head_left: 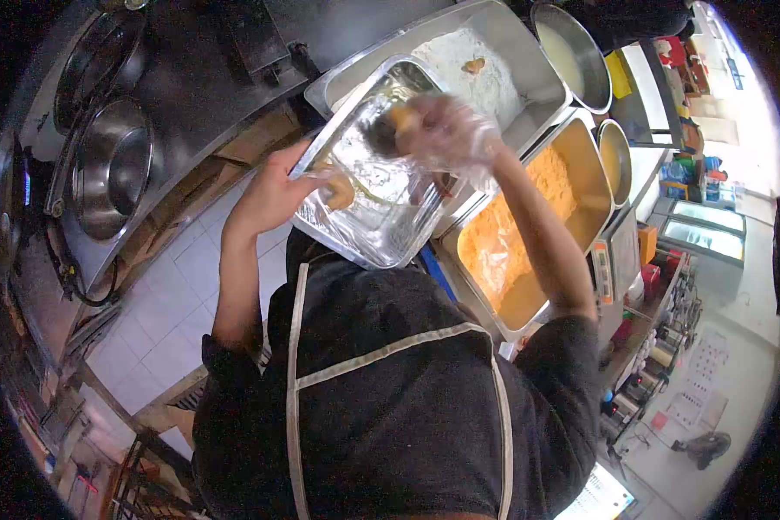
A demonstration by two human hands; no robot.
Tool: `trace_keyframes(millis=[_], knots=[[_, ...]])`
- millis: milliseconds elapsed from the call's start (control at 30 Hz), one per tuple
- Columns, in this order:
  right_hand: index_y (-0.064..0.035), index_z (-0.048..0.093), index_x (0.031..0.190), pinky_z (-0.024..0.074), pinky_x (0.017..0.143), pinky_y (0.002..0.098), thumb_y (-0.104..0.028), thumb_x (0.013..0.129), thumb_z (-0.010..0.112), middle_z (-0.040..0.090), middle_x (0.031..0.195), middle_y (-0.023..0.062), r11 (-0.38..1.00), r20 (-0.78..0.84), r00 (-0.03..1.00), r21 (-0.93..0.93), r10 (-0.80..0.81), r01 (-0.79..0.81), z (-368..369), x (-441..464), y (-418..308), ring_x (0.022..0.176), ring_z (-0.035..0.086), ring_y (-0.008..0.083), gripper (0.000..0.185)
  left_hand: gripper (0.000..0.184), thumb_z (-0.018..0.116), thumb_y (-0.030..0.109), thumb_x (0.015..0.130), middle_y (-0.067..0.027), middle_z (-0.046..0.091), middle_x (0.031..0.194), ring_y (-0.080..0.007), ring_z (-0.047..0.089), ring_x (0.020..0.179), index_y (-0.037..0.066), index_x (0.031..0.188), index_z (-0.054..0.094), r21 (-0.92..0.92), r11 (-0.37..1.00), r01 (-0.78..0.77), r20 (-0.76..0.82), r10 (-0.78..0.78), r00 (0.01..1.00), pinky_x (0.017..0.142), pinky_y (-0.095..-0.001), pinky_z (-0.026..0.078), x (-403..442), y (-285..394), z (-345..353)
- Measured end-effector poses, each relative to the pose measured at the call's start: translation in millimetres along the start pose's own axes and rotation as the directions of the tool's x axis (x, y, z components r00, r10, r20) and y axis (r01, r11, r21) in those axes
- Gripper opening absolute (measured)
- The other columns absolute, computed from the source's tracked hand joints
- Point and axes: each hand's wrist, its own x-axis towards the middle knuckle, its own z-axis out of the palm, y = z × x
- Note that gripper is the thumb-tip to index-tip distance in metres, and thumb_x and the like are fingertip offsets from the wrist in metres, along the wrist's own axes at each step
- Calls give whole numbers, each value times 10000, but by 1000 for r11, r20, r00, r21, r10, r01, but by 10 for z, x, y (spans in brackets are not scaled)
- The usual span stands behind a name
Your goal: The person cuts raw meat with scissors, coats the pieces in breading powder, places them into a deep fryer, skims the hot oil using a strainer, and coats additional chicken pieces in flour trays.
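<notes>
A rectangular metal tray [386, 247] is tilted in front of my apron, with a wet, shiny inside. My bare left hand [273, 195] grips its left rim. One pale brown food piece [339, 191] lies in the tray near my left fingers, and a darker piece rests by the right wall. Over the tray is my right hand [449, 130], in a clear plastic glove and blurred by motion. Its fingers are closed around a yellowish food piece [400, 118] whose exact kind I cannot make out.
Behind the tray stands a large metal pan of white flour [485, 74] with a small brown piece on it. To the right is a pan of orange crumbs [550, 186]. Metal bowls [572, 52] line the far side. A steel basin [113, 169] sits on the left counter.
</notes>
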Motion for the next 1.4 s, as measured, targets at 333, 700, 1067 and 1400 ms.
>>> trace_keyframes(millis=[333, 700, 1067, 1400], knots=[[21, 488, 1162, 550, 628, 308, -340, 904, 516, 665, 838, 122, 904, -829, 512, -18, 225, -427, -909, -169, 1123, 618, 652, 210, 445, 341, 604, 80, 824, -48, 618, 996, -107, 555, 893, -4, 1152, 556, -5, 991, 136, -439, -124, 890, 831, -261, 430, -598, -61, -549], [-24, 552, 1127, 508, 740, 369, -103, 792, 551, 620, 977, 156, 588, -394, 438, -589, -808, 555, -292, -95, 145, 835, 625, 280, 344, 370, 598, 44, 815, -79, 626, 1038, -136, 563, 961, -34, 1172, 538, 366, 930, 19, -260, 83, 962, 890, -278, 416, -297, 281, -455], [-71, 635, 990, 492, 690, 408, -240, 769, 630, 632, 846, 186, 678, 384, 916, -643, -116, 355, 95, -125, -34, 795, 621, 342, 278, 454, 589, 88, 835, -90, 613, 1121, -101, 532, 993, 9, 1270, 486, 265, 946, -186, 226, 126, 966, 891, -265, 417, 401, 129, -187], [-75, 639, 970, 496, 682, 395, -272, 750, 662, 643, 852, 167, 803, 310, 900, -424, -306, 419, 461, -439, 387, 784, 626, 321, 297, 389, 544, 44, 815, -96, 647, 1079, -107, 575, 930, 36, 1204, 562, 244, 938, -245, 365, 145, 920, 841, -259, 462, 591, 216, 68]])
